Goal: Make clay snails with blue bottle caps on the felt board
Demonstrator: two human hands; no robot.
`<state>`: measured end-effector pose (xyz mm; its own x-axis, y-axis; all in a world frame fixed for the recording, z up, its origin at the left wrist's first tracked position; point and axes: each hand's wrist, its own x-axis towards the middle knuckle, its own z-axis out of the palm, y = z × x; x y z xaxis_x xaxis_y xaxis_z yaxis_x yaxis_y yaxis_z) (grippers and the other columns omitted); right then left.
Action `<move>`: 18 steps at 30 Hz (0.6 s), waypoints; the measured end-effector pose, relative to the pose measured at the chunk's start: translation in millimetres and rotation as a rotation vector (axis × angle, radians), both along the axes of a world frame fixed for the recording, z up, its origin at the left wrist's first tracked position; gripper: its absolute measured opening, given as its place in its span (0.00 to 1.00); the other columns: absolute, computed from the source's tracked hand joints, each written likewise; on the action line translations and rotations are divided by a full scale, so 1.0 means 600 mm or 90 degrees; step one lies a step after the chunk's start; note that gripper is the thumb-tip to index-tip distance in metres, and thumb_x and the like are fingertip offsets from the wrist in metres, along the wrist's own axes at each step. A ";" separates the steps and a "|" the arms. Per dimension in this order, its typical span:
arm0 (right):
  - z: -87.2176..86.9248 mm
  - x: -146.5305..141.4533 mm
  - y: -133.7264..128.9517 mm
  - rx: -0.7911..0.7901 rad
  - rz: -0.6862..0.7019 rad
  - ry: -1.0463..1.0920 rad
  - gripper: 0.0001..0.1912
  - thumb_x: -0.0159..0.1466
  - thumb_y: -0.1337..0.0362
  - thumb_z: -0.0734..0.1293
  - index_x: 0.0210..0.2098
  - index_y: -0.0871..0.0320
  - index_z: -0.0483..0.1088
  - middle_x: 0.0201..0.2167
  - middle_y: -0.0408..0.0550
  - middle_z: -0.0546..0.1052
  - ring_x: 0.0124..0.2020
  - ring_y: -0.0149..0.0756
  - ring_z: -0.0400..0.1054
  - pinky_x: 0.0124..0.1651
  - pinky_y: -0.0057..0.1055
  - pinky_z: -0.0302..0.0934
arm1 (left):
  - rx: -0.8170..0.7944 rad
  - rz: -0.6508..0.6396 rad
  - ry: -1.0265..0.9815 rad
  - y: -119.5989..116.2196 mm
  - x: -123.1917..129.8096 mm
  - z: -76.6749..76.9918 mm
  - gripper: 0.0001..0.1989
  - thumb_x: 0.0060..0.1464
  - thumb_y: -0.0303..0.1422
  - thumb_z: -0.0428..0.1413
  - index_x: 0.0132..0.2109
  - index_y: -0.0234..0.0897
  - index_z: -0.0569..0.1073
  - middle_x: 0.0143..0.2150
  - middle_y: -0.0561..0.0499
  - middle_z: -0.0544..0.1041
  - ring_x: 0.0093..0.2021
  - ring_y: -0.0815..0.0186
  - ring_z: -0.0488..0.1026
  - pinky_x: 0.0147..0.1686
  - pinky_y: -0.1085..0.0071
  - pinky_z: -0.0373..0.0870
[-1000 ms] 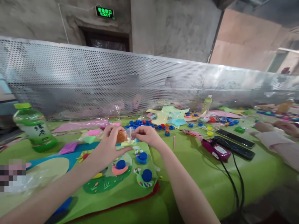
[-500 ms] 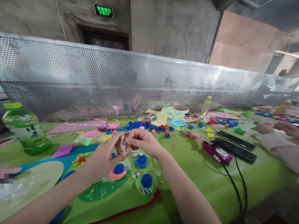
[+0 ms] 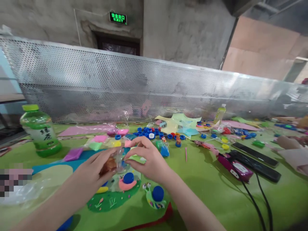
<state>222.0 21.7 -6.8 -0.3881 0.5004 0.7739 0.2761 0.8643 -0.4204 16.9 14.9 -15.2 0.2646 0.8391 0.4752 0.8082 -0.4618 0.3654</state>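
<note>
My left hand (image 3: 96, 170) curls around a brown lump (image 3: 109, 165) in clear plastic wrap (image 3: 119, 160). Pinched at the wrap's right side are the fingertips of my right hand (image 3: 146, 157). Below the hands lies a green picture board (image 3: 98, 221) with a pink clay snail (image 3: 126, 184) bearing a blue cap. To its right, a green clay snail (image 3: 154, 195) with white eyes also carries a blue cap. Part of the board is hidden under my left hand and forearm.
A green-capped bottle (image 3: 42, 134) stands at the left. Blue caps (image 3: 148, 131) and coloured sheets (image 3: 178, 123) lie behind the hands. At the right are a purple device (image 3: 235, 166) with black cables and a dark phone (image 3: 255, 154). Another person's sleeve (image 3: 293, 157) is at the far right.
The view has shifted left, so things appear farther right. Both hands have moved slightly toward me and left over the board. More of the brown lump shows, and a blue-and-green packet is uncovered behind my right hand.
</note>
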 end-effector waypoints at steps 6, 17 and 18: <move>-0.023 -0.033 -0.012 0.026 -0.014 -0.005 0.06 0.59 0.68 0.64 0.33 0.55 0.73 0.42 0.47 0.67 0.28 0.28 0.60 0.33 0.28 0.63 | 0.117 -0.088 0.040 -0.009 -0.022 -0.020 0.19 0.51 0.49 0.47 0.50 0.55 0.65 0.37 0.52 0.78 0.28 0.57 0.76 0.26 0.63 0.74; -0.038 -0.047 -0.025 -0.118 -0.024 -0.093 0.09 0.53 0.65 0.71 0.35 0.53 0.76 0.58 0.48 0.55 0.44 0.37 0.62 0.44 0.33 0.64 | 0.093 -0.070 0.042 -0.030 -0.016 -0.041 0.28 0.53 0.32 0.48 0.60 0.46 0.51 0.49 0.45 0.73 0.45 0.57 0.73 0.38 0.64 0.74; -0.039 -0.046 -0.025 -0.130 -0.031 -0.117 0.11 0.51 0.65 0.72 0.36 0.53 0.75 0.60 0.47 0.53 0.47 0.38 0.61 0.45 0.34 0.63 | 0.082 -0.076 0.029 -0.029 -0.014 -0.044 0.31 0.53 0.30 0.48 0.62 0.44 0.47 0.51 0.44 0.72 0.47 0.57 0.72 0.40 0.64 0.73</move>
<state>194.5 7.0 -29.9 -0.4851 0.6597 0.5740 0.4029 0.7512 -0.5228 8.5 -2.5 -41.7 0.3819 0.7337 0.5620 0.7592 -0.5958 0.2619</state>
